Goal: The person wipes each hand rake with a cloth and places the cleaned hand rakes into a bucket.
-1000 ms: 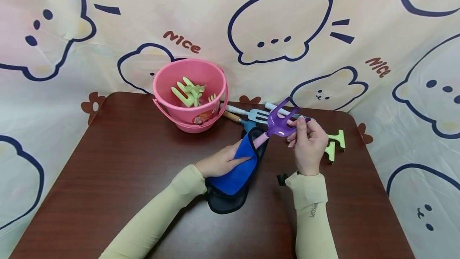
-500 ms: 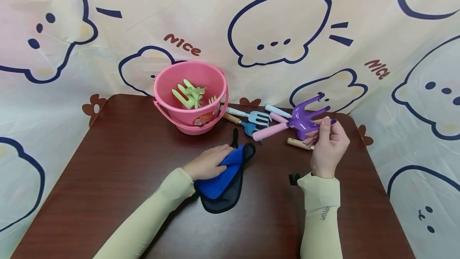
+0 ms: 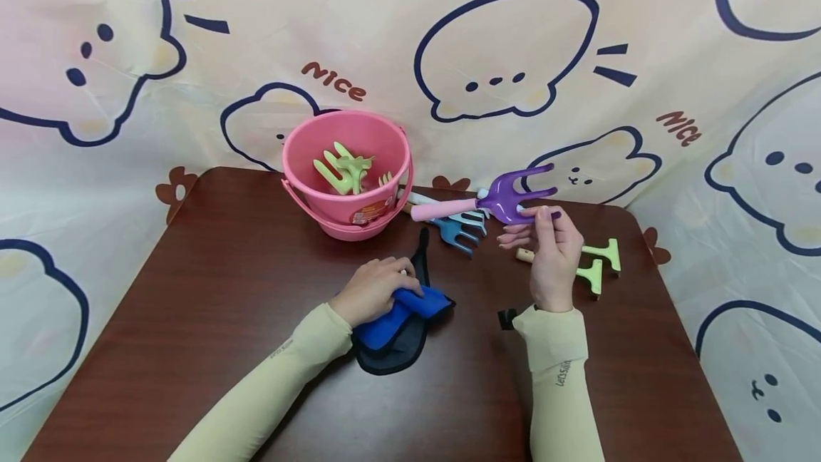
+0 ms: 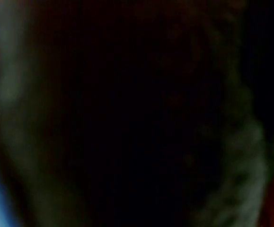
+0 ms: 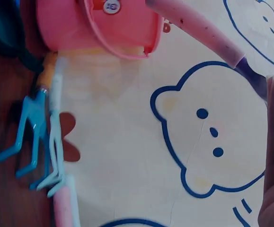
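My right hand [image 3: 554,255] pinches a purple hand fork [image 3: 507,198] by one of its tines. Its pink handle [image 3: 442,210] points left toward the bucket, and in the right wrist view the pink handle [image 5: 200,28] crosses before the backdrop. My left hand [image 3: 375,289] lies over a blue-and-black folded fabric piece with dark edging [image 3: 385,330], fingers curled onto its blue part. A narrow dark strap [image 3: 421,255] sticks out beyond that hand. The left wrist view is nearly black and shows no clear thing.
A pink bucket [image 3: 346,223] at the back holds green toy tools [image 3: 346,170]. Beside it lie a blue fork [image 3: 455,234] and a pale blue fork [image 5: 55,137]. Green-headed tools [image 3: 603,255] lie right of my right hand. A printed curtain [image 3: 500,41] stands behind the table.
The fork's pink handle has come out of the fabric fold; the fork swung right, then back left toward the bucket. The left hand has lowered the fabric and shifted its fingers on it.
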Demonstrator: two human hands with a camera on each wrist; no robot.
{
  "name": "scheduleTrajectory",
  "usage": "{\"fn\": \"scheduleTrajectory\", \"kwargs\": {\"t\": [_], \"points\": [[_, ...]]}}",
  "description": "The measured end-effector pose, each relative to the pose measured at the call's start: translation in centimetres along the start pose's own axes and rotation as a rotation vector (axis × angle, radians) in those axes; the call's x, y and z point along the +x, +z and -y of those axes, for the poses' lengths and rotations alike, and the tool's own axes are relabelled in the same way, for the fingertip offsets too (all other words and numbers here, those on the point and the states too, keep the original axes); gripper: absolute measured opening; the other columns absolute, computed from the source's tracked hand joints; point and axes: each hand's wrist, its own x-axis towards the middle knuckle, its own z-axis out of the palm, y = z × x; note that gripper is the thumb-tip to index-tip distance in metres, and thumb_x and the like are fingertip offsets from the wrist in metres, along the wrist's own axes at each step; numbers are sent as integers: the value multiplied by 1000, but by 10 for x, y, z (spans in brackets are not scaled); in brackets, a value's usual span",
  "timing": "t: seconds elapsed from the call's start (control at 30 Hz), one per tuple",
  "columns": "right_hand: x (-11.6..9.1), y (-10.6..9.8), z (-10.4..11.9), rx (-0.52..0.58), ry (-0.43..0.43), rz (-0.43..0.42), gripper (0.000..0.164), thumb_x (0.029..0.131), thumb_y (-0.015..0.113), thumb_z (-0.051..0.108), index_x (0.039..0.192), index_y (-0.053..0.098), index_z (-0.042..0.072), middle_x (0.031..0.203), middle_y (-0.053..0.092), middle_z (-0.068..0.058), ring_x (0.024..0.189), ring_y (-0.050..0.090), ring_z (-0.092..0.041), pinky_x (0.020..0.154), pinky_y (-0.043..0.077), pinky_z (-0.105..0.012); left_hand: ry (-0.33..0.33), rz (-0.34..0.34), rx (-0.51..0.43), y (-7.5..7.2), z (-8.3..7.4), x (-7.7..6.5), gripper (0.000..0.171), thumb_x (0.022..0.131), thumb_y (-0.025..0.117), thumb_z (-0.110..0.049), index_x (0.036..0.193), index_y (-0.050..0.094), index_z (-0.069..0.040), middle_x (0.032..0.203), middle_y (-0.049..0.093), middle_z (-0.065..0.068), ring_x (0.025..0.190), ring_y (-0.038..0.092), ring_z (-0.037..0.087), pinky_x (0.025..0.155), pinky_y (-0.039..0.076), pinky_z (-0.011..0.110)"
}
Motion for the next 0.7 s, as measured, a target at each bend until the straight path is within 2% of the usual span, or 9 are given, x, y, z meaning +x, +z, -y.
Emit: {"fn": "scheduleTrajectory", "kwargs": {"t": [0.17,0.3,0.4,0.53,0.6,0.7], "points": [[14,21,4,99,-13,59,30,110,49,17,108,64,-9,82,76,-11,66,76,-19,64,62,-32,-22,5,20,1,-2,0,36,90,75,-2,110,83,-31,115,65,1,106,59,20,88,54,41],[34,51,7,64,17,164,30,111,48,20,111,64,-6,91,76,-19,75,78,-21,70,63,-36,-60,14,6,2,-1,0,36,90,76,-3,111,82,-31,111,65,0,101,59,17,85,53,39],[46,76,3,-11,105,274,31,112,46,23,115,63,-3,101,74,-23,85,79,-23,78,63,-38,-72,28,-14,2,0,0,37,91,75,-3,112,82,-32,111,66,-1,102,59,17,86,53,38],[54,104,-7,-92,227,416,33,113,41,22,120,60,-5,109,71,-27,90,77,-24,84,62,-41,-49,28,-33,3,2,0,35,92,73,-2,111,82,-31,111,67,0,102,60,18,86,52,39],[57,116,-14,-124,281,478,33,113,40,21,120,59,-5,107,71,-26,87,76,-23,82,63,-38,-31,19,-34,4,2,0,35,93,72,-2,110,83,-30,111,67,0,101,60,18,85,52,39],[60,132,-26,-166,359,550,32,114,38,21,122,57,-2,96,68,-19,71,70,-19,66,61,-29,-13,3,-30,5,3,1,35,93,71,-2,109,83,-30,111,67,0,101,60,18,85,53,39]]}}
